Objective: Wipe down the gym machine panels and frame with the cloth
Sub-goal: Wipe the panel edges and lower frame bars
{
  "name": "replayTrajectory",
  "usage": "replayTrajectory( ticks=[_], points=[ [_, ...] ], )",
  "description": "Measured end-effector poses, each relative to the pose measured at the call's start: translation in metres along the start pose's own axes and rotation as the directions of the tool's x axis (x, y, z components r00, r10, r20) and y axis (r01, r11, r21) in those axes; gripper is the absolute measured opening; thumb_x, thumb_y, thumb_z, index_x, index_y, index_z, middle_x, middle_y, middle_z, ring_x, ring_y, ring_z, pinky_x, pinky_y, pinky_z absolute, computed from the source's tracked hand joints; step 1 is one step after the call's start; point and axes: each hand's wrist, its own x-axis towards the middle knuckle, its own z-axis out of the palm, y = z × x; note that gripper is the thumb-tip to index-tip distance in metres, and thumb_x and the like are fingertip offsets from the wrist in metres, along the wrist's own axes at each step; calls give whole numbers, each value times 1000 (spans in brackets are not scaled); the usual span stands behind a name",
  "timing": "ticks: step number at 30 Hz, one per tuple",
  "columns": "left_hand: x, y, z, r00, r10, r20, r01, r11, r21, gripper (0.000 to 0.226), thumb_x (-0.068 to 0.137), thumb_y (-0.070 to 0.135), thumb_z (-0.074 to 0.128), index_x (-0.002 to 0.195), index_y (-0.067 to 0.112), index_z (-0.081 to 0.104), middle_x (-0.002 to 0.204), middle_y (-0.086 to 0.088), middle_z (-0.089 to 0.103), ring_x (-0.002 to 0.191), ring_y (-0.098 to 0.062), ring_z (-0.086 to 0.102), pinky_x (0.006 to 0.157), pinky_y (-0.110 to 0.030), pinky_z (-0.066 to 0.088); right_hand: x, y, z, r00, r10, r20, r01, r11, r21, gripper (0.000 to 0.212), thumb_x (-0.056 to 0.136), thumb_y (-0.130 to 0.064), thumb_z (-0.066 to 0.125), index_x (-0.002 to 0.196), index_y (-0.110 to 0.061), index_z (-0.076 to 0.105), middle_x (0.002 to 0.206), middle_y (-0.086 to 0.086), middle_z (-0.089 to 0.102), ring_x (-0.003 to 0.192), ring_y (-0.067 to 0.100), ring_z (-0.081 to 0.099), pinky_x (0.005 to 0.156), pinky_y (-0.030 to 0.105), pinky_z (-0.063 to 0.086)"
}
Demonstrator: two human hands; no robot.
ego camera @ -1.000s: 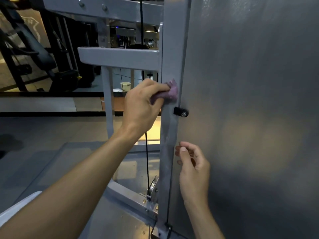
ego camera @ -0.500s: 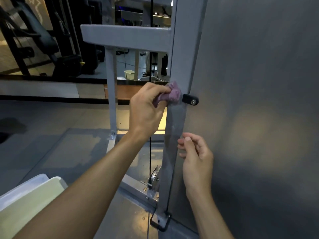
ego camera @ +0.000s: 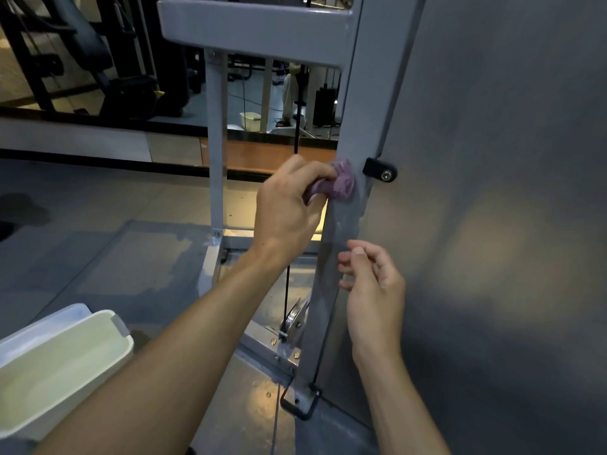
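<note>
Frame-wiping step in hand: my left hand grips the bunched purple cloth against the grey upright post beside the black latch, right hand loosely curled, holding nothing; next, I judge, a stroke down the post.

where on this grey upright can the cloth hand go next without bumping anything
Free: the bare strip of grey metal upright between the purple cloth in the left hand and the right hand; also above the cloth, up to the grey crossbar. Crowded: beside the black latch, and low down by the steel pulley.
</note>
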Motion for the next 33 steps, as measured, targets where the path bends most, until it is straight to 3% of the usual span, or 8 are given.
replayTrajectory(
  ticks=[4,6,12,15,18,23,28,33],
  points=[
    [-41,-11,8,995,-39,88,39,999,-1,27,84,-2,78,107,13,75,97,1,65,81,-12,58,69,-33,56,0,6,-4,999,32,2,-32,999,-20,19,105,-19,54,100,-24,71,89,-5,74,85,7,70,78,30,53],
    [-41,-11,5,992,-31,119,30,1000,9,26,84,-1,79,105,13,75,96,1,66,81,-12,59,69,-37,57,-1,6,-7,999,45,6,-45,999,-31,19,105,-19,53,102,-23,71,90,-4,74,85,7,70,76,28,52],
    [-10,2,-4,999,17,-32,-18,999,-50,28,89,5,75,116,15,76,105,4,69,83,-6,60,72,-23,56,-4,4,-11,999,43,25,-42,998,-41,18,104,-20,54,100,-26,70,90,-6,74,88,8,70,75,28,52],
    [-40,-6,6,998,-39,47,41,999,-33,31,89,1,75,118,15,74,106,3,67,84,-4,58,76,-19,56,-6,6,-14,999,25,40,-22,997,-78,18,104,-21,54,100,-26,70,90,-7,75,87,7,71,80,33,55],
    [-70,-12,11,982,-113,153,111,994,23,27,89,4,78,114,15,76,100,12,60,76,1,52,77,-4,45,-5,4,-18,999,26,32,-22,995,-96,17,104,-21,54,100,-25,70,90,-7,75,85,4,70,85,36,57],
    [-40,-3,-1,991,-105,81,111,990,-82,29,90,10,78,117,17,75,106,9,69,89,-2,63,78,-24,60,-7,2,-18,999,31,29,-29,997,-67,18,103,-22,54,98,-26,70,88,-8,74,84,2,70,83,34,56],
    [-12,12,-3,998,11,-62,-15,998,-61,25,91,11,76,116,14,77,105,5,68,83,-3,59,72,-11,50,-8,5,-16,999,20,30,-17,997,-76,17,103,-20,55,96,-25,70,85,-9,74,81,4,70,81,33,55],
    [-59,3,17,997,0,82,-5,998,63,19,85,3,80,103,11,77,93,9,52,78,-9,49,67,-14,38,-4,9,-19,999,47,17,-45,995,-87,17,104,-21,55,97,-25,70,87,-7,75,78,3,69,77,31,54]
  ],
)
